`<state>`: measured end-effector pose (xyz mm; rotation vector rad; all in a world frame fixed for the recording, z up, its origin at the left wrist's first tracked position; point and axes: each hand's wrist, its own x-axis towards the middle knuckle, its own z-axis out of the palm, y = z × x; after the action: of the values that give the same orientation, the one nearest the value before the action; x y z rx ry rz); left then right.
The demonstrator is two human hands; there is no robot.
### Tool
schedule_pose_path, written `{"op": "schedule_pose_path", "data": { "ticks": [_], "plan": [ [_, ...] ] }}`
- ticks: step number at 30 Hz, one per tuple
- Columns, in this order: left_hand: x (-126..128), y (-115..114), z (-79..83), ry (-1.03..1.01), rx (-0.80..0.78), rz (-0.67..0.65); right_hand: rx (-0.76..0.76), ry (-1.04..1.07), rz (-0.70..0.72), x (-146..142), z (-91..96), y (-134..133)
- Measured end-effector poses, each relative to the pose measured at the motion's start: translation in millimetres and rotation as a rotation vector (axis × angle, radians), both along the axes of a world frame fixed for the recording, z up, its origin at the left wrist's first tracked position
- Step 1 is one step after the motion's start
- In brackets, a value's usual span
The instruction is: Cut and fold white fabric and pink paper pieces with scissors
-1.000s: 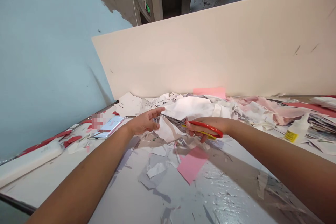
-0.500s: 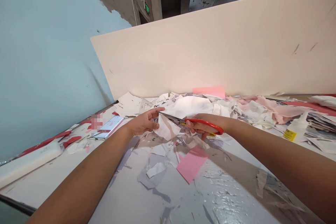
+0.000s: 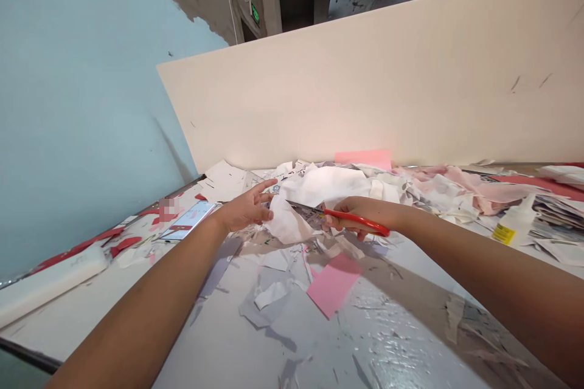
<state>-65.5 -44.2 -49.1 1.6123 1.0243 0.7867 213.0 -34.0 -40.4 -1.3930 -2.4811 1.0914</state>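
My right hand is closed around the red handles of a pair of scissors. Their dark blades point left and lie along the upper edge of a white paper piece. At that piece's left edge, my left hand pinches the paper between thumb and fingers, with the index finger stretched out above. The exact contact under the left fingertips is partly hidden. Below the hands, a pink paper rectangle lies flat among white scraps.
Crumpled white paper is heaped behind the hands against an upright cream board. To the left lie a phone and a white foam bar. A glue bottle stands at the right, beside stacked papers.
The scissors have drawn back slightly to the right, so their tips are farther from my left fingers. My left hand has shifted a little left, its index finger raised, and the paper tilts left.
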Motion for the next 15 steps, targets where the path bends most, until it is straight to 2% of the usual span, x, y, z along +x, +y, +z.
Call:
{"op": "schedule_pose_path", "data": {
  "ticks": [4,8,11,15],
  "plan": [
    [-8.3,-0.3,8.7,0.305,-0.010,0.097,0.144,-0.162,-0.007,13.5,4.9,-7.0],
    [-10.9,-2.5,17.5,0.624,-0.040,0.089,0.318,-0.397,-0.069,26.5,-0.4,-15.6],
    [-7.3,-8.8,28.3,0.699,0.013,0.101,0.432,-0.492,-0.138,33.0,-11.6,-18.0],
    [5.8,-24.7,46.8,0.616,0.153,0.101,0.505,-0.476,-0.204,36.7,-23.9,-15.0]
  ]
}}
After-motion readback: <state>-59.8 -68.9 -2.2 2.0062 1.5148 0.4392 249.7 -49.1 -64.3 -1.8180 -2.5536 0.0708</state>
